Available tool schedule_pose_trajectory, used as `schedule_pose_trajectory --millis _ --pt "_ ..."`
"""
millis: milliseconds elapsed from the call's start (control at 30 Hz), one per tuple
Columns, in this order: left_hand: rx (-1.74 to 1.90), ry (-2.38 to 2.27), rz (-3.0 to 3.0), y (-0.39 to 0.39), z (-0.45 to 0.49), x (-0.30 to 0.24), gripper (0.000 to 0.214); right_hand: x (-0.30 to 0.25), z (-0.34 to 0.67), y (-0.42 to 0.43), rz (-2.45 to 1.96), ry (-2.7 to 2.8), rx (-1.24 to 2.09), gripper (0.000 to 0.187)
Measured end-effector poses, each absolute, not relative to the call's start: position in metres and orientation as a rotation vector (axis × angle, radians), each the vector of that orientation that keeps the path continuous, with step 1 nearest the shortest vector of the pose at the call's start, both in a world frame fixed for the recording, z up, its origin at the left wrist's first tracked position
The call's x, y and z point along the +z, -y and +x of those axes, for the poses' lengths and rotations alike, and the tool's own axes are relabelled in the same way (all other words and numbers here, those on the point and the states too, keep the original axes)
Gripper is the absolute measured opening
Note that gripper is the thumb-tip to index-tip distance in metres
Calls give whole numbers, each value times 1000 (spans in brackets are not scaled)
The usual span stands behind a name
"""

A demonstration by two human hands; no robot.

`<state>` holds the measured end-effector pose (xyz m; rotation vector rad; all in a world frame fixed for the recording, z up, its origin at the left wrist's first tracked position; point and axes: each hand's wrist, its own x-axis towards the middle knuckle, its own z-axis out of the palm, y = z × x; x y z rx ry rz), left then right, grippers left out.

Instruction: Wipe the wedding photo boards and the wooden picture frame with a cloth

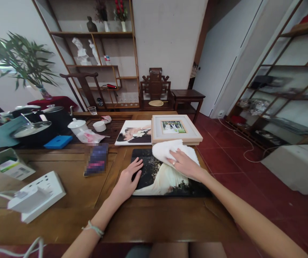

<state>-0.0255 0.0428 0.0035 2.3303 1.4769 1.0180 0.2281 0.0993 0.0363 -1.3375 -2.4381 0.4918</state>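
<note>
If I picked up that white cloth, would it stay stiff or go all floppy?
Probably floppy: the white cloth lies bunched in soft folds under the right hand. It looks like soft towel fabric, so it is likely light to lift. Pushed, it would probably slide easily, since the photo panel beneath looks flat and smooth.

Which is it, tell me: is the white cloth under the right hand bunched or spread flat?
Bunched. The white cloth sits as a rounded wad on the dark photo print, the right hand pressing on it.
</note>
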Motion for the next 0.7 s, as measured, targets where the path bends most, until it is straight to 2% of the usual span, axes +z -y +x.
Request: schedule_pose_trajectory --millis 100,200,333,500,700 --pt "1021 -1481 2319 -42 -25 4 34 33 253 -99 -1441 2381 444 39" --pt "1021 -1493 2315 -42 -25 3 33 35 258 -90 -1408 2418 396 31" --pt "1029 -1518 2305 -43 -25 1 33 41 243 -46 -1108 2645 344 23" --pt "1012 -1508 2336 -43 -25 1 33 47 230 8 -709 2819 504 25" --pt "1003 -1495 2359 -43 -26 2 32 52 238 -39 -969 2710 488 19"
